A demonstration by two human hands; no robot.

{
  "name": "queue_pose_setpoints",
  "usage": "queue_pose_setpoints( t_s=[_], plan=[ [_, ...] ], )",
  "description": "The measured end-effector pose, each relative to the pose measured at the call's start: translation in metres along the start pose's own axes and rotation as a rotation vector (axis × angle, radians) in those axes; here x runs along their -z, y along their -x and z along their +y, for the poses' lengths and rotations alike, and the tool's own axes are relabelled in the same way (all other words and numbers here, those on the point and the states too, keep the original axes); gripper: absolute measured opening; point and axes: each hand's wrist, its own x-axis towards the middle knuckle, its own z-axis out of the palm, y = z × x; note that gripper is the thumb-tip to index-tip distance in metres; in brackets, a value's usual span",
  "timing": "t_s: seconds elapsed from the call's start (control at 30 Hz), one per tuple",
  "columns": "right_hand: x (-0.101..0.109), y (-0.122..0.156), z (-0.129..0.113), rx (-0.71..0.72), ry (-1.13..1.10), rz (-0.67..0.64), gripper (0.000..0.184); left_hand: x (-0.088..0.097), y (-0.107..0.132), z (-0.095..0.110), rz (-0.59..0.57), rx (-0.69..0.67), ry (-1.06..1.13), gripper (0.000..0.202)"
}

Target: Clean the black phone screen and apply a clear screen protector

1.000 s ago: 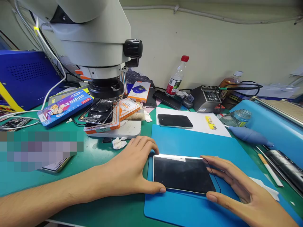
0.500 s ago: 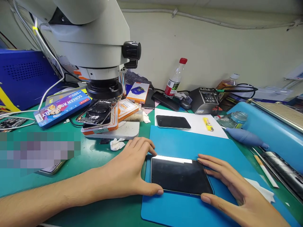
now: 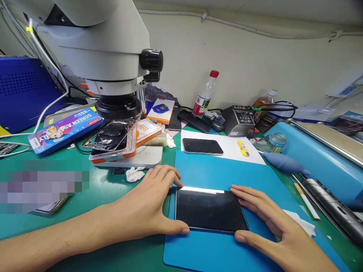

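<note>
A smartphone with a dark screen lies face up on a blue work mat, a white reflection along its far edge. My left hand grips its left end, thumb at the near edge and fingertips at the far corner. Around the right end is my right hand, its thumb at the near corner and its fingers along the far corner. A second phone rests on white paper behind the mat. White tissue lies partly hidden behind my right hand.
A microscope stands at the back left, above stacked boxes and an opened phone. A blue air blower, a glass jar and a cigarette lie on the right. Behind stand a bottle and a black device.
The whole view has shifted slightly, so everything sits a little further left. Both hands keep their places at the ends of the phone.
</note>
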Motion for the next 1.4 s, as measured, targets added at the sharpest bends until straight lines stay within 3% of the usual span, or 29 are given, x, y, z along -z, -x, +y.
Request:
queue_pose_setpoints(
  t_s=[0.3,0.5,0.67,0.87,1.1,1.4],
  plan=[
    [0.002,0.004,-0.009,-0.086,0.016,-0.033,0.068,-0.007,0.005,-0.004,0.000,0.028,-0.019,0.057],
    [0.001,0.010,-0.012,-0.119,-0.022,-0.042,0.067,-0.015,0.007,-0.007,0.105,0.002,-0.038,0.054],
    [-0.002,0.012,-0.010,-0.100,-0.058,-0.022,0.066,-0.018,0.007,-0.009,0.117,0.001,-0.040,0.054],
    [-0.003,0.013,-0.008,-0.077,-0.066,-0.036,0.069,-0.016,0.007,-0.009,0.080,0.011,-0.047,0.053],
    [-0.002,0.011,-0.008,-0.116,-0.066,-0.064,0.072,-0.009,0.004,-0.009,-0.043,0.046,-0.079,0.061],
    [-0.003,0.010,-0.008,-0.141,-0.034,-0.093,0.072,-0.010,0.006,-0.008,-0.045,0.066,-0.072,0.058]
  ],
)
